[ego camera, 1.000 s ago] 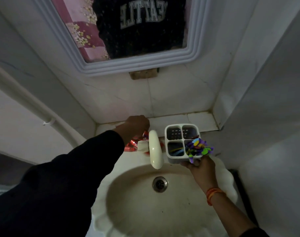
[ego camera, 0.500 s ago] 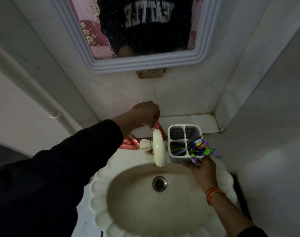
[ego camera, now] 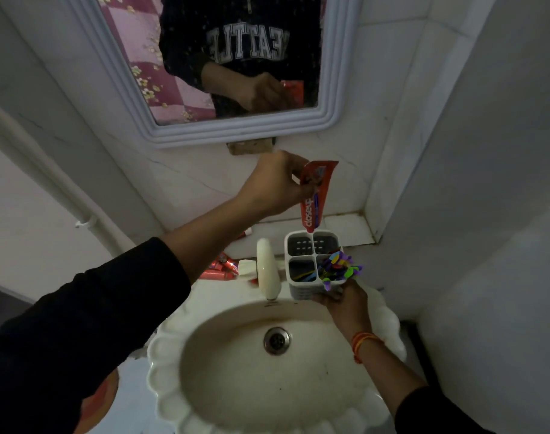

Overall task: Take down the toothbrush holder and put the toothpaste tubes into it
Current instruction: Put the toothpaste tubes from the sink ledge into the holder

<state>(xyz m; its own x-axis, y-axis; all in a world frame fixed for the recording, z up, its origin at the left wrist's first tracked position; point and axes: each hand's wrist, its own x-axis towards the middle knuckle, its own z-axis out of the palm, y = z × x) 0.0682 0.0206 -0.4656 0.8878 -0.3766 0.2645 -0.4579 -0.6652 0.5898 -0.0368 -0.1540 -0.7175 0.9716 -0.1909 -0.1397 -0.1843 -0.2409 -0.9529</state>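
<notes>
Toothpaste tube [ego camera: 315, 198], cap end hidden behind the toothbrush holder [ego camera: 311, 264] rim, hangs pinched in the left hand [ego camera: 275, 186]; right hand [ego camera: 342, 297] grips the holder's base.

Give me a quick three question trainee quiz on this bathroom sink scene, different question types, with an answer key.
1. True or false: the left hand holds a red toothpaste tube above the toothbrush holder.
2. Which hand steadies the holder? A) left B) right C) neither
3. Fill in: more red tubes lie on the ledge to the ____ of the tap.

Key: 1 true; 2 B, the right hand grips it at its base; 3 left.
</notes>
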